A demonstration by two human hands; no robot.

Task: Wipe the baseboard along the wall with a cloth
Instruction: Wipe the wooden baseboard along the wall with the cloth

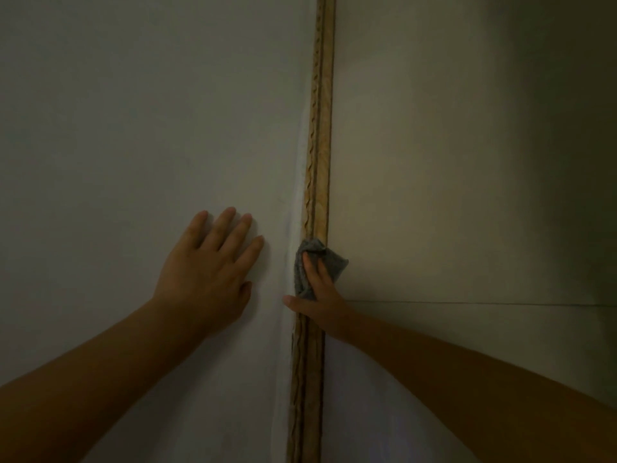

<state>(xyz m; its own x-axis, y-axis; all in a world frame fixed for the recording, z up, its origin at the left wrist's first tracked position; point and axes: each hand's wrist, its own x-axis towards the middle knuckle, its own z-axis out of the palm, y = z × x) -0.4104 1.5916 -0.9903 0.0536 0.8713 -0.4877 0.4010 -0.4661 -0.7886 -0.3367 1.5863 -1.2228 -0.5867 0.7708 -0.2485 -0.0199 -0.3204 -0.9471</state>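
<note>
My right hand (320, 295) presses the bunched grey cloth (317, 262) against the baseboard (317, 145); my left hand (207, 272) lies spread flat on the wall (133, 111). I judge most of the strip ahead is left.

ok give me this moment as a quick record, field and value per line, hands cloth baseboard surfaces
left hand: open, flat on the pale surface left of the baseboard, holds nothing
right hand: pressing the cloth onto the baseboard
cloth: grey, bunched under the right fingers
baseboard: tan, patterned strip running up the middle of the view
surface right of baseboard: beige, one thin seam line
lighting: dim
</note>
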